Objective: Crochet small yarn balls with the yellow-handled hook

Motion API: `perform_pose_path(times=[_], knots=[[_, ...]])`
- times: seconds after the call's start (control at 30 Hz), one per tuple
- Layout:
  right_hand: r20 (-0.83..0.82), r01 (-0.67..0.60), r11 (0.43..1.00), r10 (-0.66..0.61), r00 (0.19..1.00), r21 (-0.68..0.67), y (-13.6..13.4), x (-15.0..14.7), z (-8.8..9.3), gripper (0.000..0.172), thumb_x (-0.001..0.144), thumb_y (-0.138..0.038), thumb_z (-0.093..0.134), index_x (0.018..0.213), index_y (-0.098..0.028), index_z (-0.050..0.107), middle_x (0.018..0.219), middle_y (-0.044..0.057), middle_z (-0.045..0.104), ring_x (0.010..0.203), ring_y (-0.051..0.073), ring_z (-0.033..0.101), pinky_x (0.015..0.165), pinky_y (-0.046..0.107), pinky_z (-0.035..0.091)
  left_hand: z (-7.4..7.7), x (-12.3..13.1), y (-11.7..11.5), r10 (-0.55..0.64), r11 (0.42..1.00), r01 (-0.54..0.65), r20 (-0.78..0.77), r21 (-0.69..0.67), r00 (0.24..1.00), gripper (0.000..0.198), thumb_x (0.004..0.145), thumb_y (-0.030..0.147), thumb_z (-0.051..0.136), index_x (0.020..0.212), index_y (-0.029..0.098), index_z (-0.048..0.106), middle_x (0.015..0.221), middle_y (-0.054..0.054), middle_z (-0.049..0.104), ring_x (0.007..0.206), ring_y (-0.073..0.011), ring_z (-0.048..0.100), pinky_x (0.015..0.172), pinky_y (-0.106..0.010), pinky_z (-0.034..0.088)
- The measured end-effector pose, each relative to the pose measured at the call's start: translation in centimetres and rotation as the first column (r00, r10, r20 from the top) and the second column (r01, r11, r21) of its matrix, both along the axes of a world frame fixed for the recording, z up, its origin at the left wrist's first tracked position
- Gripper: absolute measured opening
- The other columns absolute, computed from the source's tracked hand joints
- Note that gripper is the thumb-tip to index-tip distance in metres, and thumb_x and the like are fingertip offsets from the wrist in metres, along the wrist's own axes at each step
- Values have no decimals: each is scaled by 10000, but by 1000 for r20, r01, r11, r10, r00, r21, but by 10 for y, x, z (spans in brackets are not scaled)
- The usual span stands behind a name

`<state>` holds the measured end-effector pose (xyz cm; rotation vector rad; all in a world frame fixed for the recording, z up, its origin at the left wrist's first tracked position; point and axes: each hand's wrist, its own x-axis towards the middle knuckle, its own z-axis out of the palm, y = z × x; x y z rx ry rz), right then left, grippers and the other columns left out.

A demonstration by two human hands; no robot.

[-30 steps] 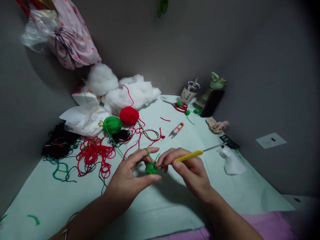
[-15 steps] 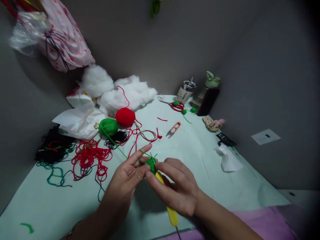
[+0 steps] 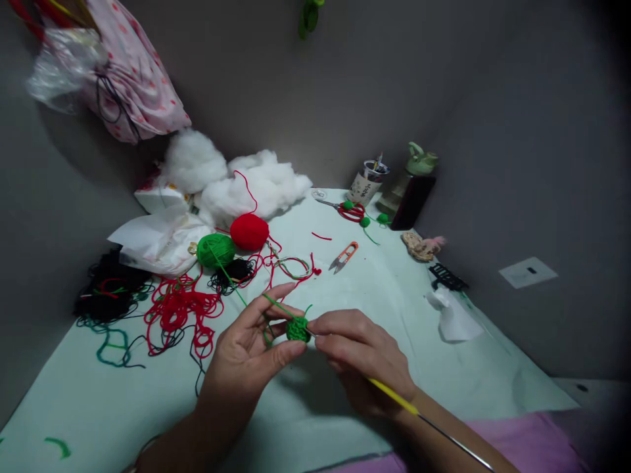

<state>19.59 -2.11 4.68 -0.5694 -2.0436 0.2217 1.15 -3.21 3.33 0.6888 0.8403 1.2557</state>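
Note:
A small green crochet piece [image 3: 298, 330] is pinched between the thumb and fingers of my left hand [image 3: 251, 348]. Green yarn runs over my raised left index finger and back to the green yarn ball [image 3: 215, 251]. My right hand [image 3: 365, 358] grips a crochet hook [image 3: 394, 395] with a yellow handle, its metal tip against the right side of the piece. Whether the tip is inside a stitch I cannot tell. The hook's other metal end sticks out over my right forearm. A short green yarn tail rises from the top of the piece.
A red yarn ball [image 3: 249, 232] lies before white stuffing [image 3: 261, 184]. Tangled red yarn [image 3: 180, 309] and black yarn [image 3: 108, 289] spread at left. Orange thread snips [image 3: 344, 257], red-handled scissors [image 3: 350, 211], a pen cup [image 3: 367, 182] and a bottle [image 3: 419, 161] stand or lie beyond my hands.
The hook has swung from pointing steeply down to a flatter slant toward the lower right. My right hand has turned with it, and the crochet piece shows more fully above my left thumb.

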Motion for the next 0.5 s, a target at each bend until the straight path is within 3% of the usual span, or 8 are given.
perform_pose_path(times=[0.27,0.33,0.43,0.5], knots=[[-59,-88,990,82,995,-108,-1,3,2,242,1027,-139,493,1191,-138,671,1068,149,748,1004,214,729,824,341,632,7,2,-2,58,998,-58,-6,-19,998,514,644,136,933,1120,266,788,908,4,748,826,-140,682,847,-258,550],[-199,-142,960,94,975,-243,0,2,-1,237,1032,-159,502,1174,-159,692,1053,125,756,995,205,726,838,340,624,9,1,-2,36,999,-36,-4,-33,999,501,642,142,934,1107,259,789,905,0,749,821,-142,687,833,-258,550],[-447,-247,858,22,894,-451,2,-3,-7,205,1040,-210,532,1130,-221,716,991,66,758,940,188,725,822,335,622,12,-2,-1,-17,998,17,3,-58,1000,464,662,188,932,1097,259,783,913,-2,736,826,-148,694,803,-254,547],[-462,-236,842,-18,887,-485,2,-6,-8,201,1035,-198,548,1122,-239,724,994,57,759,945,188,727,824,338,623,12,-3,0,-28,998,27,-26,-56,999,425,703,225,910,1104,257,774,904,-2,719,845,-156,685,802,-258,540]])
